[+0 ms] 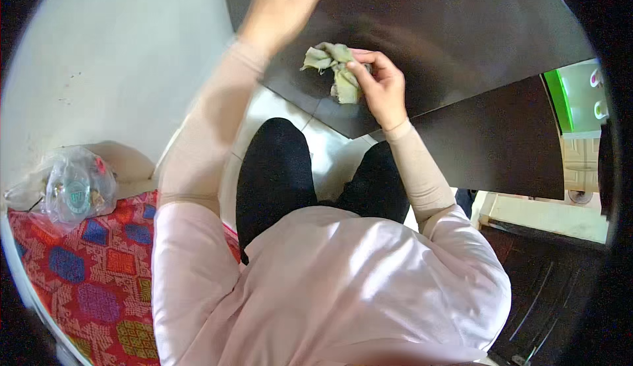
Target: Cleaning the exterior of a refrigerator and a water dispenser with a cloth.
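Note:
My right hand [383, 82] pinches a crumpled pale green cloth [346, 82] between thumb and fingers. The cloth hangs in folds, with a frayed edge and loose threads at its left end. Up and to the left, my left hand [287, 7] is raised in front of a glossy dark brown panel [445, 30], apart from the cloth. It is blurred and its fingertips run into the top of the view, so whether it holds anything cannot be made out. Both hands are in front of my knees [277, 163].
A pale wall [123, 45] rises on the left. Beside it, a knotted clear plastic bag [76, 188] with contents rests on a red patterned fabric cover [99, 277]. Light floor tiles [326, 153] show between my knees. A second dark panel [494, 138] stands to the right.

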